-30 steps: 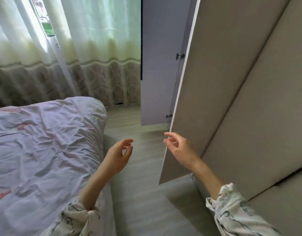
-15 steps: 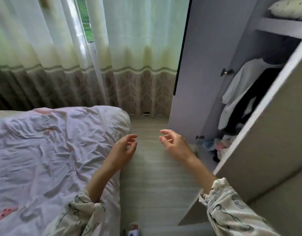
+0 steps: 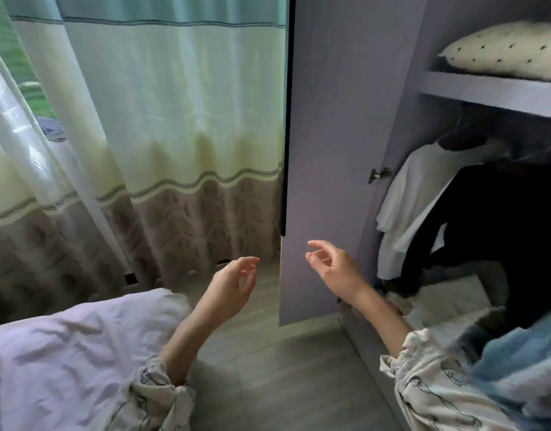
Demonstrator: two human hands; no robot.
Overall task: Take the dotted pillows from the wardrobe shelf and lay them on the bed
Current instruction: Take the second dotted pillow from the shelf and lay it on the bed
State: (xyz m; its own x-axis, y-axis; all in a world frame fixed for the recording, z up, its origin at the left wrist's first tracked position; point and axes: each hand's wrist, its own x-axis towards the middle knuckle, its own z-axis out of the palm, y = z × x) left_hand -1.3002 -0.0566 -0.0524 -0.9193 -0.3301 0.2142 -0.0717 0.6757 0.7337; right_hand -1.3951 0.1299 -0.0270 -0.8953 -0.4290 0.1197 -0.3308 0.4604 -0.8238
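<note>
Both empty: left hand (image 3: 233,284) and right hand (image 3: 336,269) loosely spread. I raise both, gripping dotted pillow (image 3: 504,51) by its ends off the wardrobe shelf (image 3: 485,91).

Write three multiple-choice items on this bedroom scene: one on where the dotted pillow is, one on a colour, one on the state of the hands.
1. Where does the dotted pillow lie?
A. on the bed
B. on the wardrobe shelf
C. on the floor

2. What colour is the bedsheet?
A. pale lilac
B. dark green
C. bright red

3. What are the two hands doing?
A. both grip the pillow
B. one pulls the curtain
C. both are empty, fingers loose

Answers:
1 B: the pillow rests on the shelf, above the hanging clothes.
2 A: the crumpled sheet is pale lilac.
3 C: the left hand and the right hand hang in the air and touch nothing.
</note>
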